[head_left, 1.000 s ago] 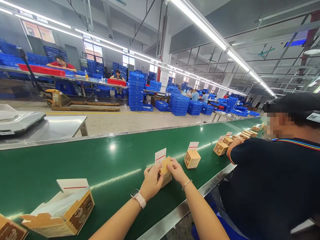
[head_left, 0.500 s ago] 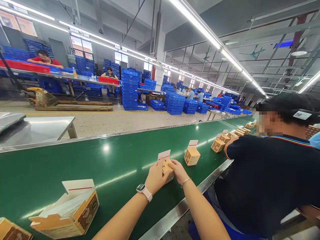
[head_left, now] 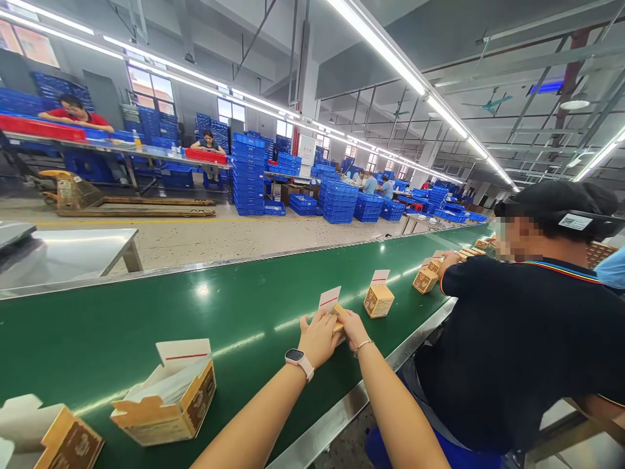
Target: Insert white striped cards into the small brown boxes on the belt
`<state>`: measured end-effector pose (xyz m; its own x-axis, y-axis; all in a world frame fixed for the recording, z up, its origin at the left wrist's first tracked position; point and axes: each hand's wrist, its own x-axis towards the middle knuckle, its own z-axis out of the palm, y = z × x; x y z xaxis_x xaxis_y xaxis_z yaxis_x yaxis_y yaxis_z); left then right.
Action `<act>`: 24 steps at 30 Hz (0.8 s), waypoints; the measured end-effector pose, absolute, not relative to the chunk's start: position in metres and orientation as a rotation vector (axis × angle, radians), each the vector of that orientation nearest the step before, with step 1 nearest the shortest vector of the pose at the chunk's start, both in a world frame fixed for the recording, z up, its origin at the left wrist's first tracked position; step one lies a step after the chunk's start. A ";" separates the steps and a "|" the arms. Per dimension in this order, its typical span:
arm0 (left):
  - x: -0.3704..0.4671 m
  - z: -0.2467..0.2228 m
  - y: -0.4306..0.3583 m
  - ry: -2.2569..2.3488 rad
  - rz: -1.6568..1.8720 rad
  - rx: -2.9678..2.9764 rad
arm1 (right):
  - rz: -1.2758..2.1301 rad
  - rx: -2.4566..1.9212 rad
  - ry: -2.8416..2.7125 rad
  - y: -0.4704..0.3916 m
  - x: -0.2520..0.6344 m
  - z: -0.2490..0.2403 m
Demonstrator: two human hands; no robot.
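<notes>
Two bare hands close around one small cardboard carton (head_left: pixel 338 320) on the green conveyor belt (head_left: pixel 234 306), near its front steel edge (head_left: pixel 342 417). The carton sits directly ahead of the wearer, between the hands and mostly hidden by them; its white flap with a red stripe (head_left: pixel 329 299) stands upright above the fingers. How its long axis runs cannot be told. The left hand (head_left: pixel 319 339), a pale watch (head_left: pixel 299 362) on its wrist, cups the carton's left side with curled fingers; the right hand (head_left: pixel 352 329), wearing a thin bracelet (head_left: pixel 362 346), presses in from the right. Both forearms stretch forward at equal reach, converging on the carton. Just beyond, to the right, another open carton (head_left: pixel 379 299) stands apart. Two larger open cartons (head_left: pixel 168 400) (head_left: pixel 53 436) lie at lower left. A co-worker in a dark shirt (head_left: pixel 517 352) sits at right, handling further cartons (head_left: pixel 424 279).
</notes>
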<state>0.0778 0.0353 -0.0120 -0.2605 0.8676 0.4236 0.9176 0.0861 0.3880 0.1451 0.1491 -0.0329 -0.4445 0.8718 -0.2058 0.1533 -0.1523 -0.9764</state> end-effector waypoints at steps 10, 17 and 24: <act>0.071 -0.014 -0.109 -1.723 -1.040 -1.652 | 0.961 -0.942 -1.371 0.110 0.172 -0.033; 0.013 -0.034 -0.166 -2.074 -1.532 -0.915 | 0.966 -0.156 -1.914 0.032 0.147 -0.046; -0.014 -0.074 -0.135 -2.247 -1.603 -1.250 | 1.144 -0.062 -2.344 0.012 0.086 -0.029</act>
<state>-0.0140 -0.1354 -0.0736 -0.6545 0.5510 0.5176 0.6688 0.1028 0.7363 0.0863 0.0118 -0.0288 -0.8603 0.2622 0.4371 -0.1831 0.6413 -0.7451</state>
